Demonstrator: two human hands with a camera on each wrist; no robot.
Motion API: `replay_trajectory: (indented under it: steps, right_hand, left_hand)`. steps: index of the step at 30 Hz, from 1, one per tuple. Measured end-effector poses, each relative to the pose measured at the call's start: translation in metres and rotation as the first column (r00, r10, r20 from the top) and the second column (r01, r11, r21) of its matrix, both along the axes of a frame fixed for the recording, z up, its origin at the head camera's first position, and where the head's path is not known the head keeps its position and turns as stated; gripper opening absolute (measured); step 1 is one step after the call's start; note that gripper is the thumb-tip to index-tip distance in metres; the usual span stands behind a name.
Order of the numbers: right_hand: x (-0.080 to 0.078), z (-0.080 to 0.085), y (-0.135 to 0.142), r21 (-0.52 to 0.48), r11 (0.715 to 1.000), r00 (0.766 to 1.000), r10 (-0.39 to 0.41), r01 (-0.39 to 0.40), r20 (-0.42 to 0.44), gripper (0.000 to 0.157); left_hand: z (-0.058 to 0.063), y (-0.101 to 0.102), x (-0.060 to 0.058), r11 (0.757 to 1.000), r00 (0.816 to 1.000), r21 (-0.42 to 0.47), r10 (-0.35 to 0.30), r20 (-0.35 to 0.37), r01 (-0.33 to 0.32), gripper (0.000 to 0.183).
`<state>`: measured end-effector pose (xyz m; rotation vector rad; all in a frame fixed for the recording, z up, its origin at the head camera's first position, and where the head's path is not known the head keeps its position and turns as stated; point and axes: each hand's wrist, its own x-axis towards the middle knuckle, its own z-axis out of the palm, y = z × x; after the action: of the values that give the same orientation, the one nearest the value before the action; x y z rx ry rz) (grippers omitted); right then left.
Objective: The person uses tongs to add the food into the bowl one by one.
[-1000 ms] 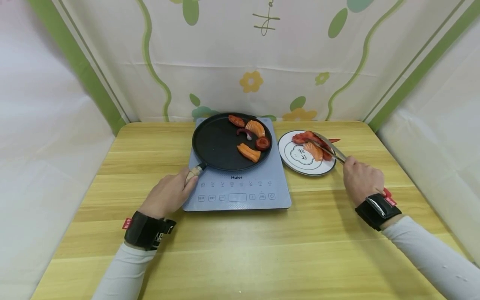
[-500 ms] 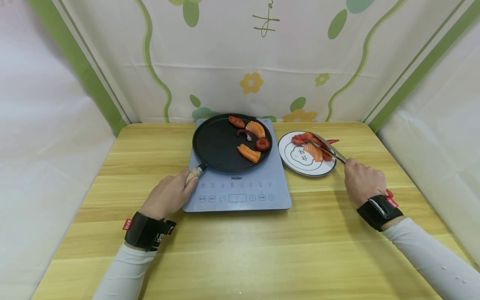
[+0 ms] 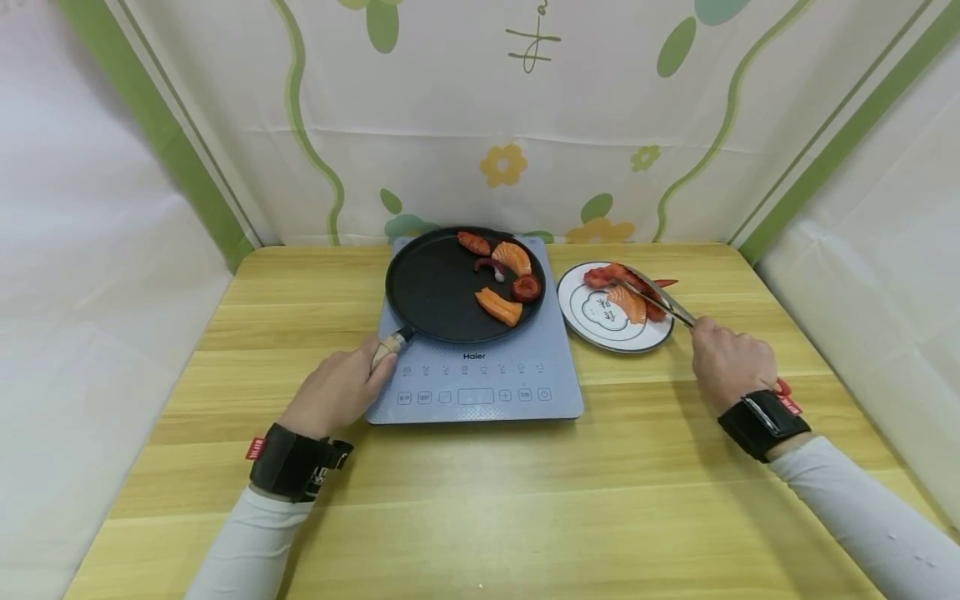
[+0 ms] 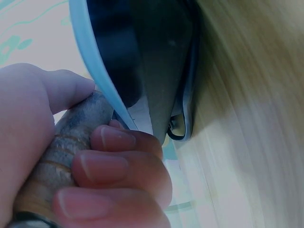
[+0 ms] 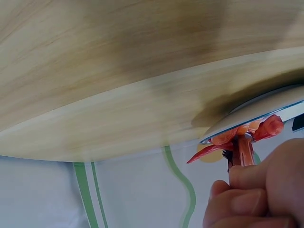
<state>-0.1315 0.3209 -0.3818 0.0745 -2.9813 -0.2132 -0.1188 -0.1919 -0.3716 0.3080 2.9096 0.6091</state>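
Note:
My left hand (image 3: pixel 333 387) grips the wooden handle (image 4: pixel 61 152) of a flat black frying pan (image 3: pixel 435 292). In the pan's right half lie a salmon slice (image 3: pixel 512 257), an orange strip (image 3: pixel 498 307), a dark red round piece (image 3: pixel 526 288), a scored sausage-like piece (image 3: pixel 474 243) and a small purple tentacle-like piece (image 3: pixel 490 267). My right hand (image 3: pixel 731 362) holds metal tongs (image 3: pixel 675 310), their tips at a red piece of food (image 3: pixel 611 273) on a white plate (image 3: pixel 573 315). Whether the tips pinch it cannot be told. Another salmon slice (image 3: pixel 626 304) lies beside it.
The pan stands on a grey induction cooker (image 3: pixel 472 408), with the plate close to its right side. All of it sits on a wooden table (image 3: pixel 480 500). Patterned cloth (image 3: pixel 420 100) hangs behind the table, and white cloth (image 3: pixel 862 208) flanks it.
My right hand has shifted very slightly to the right and down. The tong tips, the food and my left hand on the pan handle have stayed where they were.

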Motion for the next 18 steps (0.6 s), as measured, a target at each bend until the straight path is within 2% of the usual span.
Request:
replay_trajectory:
  steps: [8, 18]
  right_hand:
    - [-0.0018, 0.0015, 0.0037, -0.014, 1.000, 0.999, -0.017, 0.018, 0.046, 0.026]
    - [-0.0030, 0.0020, 0.0066, -0.037, 0.999, 0.998, -0.030, 0.032, 0.057, 0.033]
  left_hand:
    - [0.0002, 0.0001, -0.0007, 1.000, 1.000, 0.006, -0.008, 0.000, 0.008, 0.031]
    - [0.0009, -0.0001, 0.0002, 1.000, 1.000, 0.011, -0.005, -0.004, 0.005, 0.030]
